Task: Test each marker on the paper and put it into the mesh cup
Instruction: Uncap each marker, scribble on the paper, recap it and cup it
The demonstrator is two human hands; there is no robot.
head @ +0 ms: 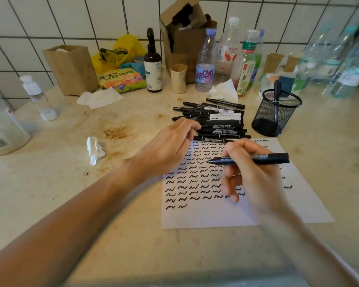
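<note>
Black ink squiggles are covering most of the white paper (226, 212), which is lying on the desk (91, 204) and is serving here as the landmark for all positions. The right hand (255, 172) is hovering over the middle of the paper and is gripping a black marker (255, 158) between thumb and curled fingers (230, 183), with the barrel lying nearly level and the tip end pointing toward the paper's left half; whether the tip is capped or touching the sheet cannot be told. The left hand (170, 146) is resting at the paper's upper left corner, fingers bent at the near edge of the marker pile (214, 121); whether it is holding anything cannot be told. The pile is lying just beyond the paper's top edge, and the mesh cup (276, 112) is standing beyond the paper's upper right corner, with one marker upright inside it. The step in hand appears to be the test stroke for the held marker. With the bottom row of squiggles only begun and a bare strip below it, the next move is calling for a stroke placed on unmarked paper, followed by a carry over the paper's top right corner and a tip-down drop into the cup. The nearest pile marker is reading "TWIN MARKER", and others are showing "701" beside Chinese characters. Behind the pile, a clear bottle (205, 63) is bearing lettering resembling "anten", and a green snack bag (120, 79) is carrying Chinese print.
</note>
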